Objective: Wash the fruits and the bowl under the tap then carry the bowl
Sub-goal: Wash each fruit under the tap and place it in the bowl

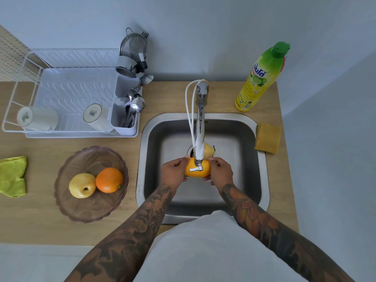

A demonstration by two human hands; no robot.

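Over the steel sink (262,180), both hands hold a yellow-orange fruit (196,173) right under the tap spout (199,139). My left hand (174,169) grips its left end and my right hand (220,170) its right end. A pale yellow fruit (209,150) lies in the basin behind the spout, partly hidden. On the counter to the left stands a brown glass bowl (89,208) with a yellow apple (82,185) and an orange (109,180) in it.
A white dish rack (61,94) with cups and a cutlery holder (126,117) stands at the back left. A green cloth (12,176) lies at the far left. A dish soap bottle (258,78) and a yellow sponge (268,137) sit to the right of the sink.
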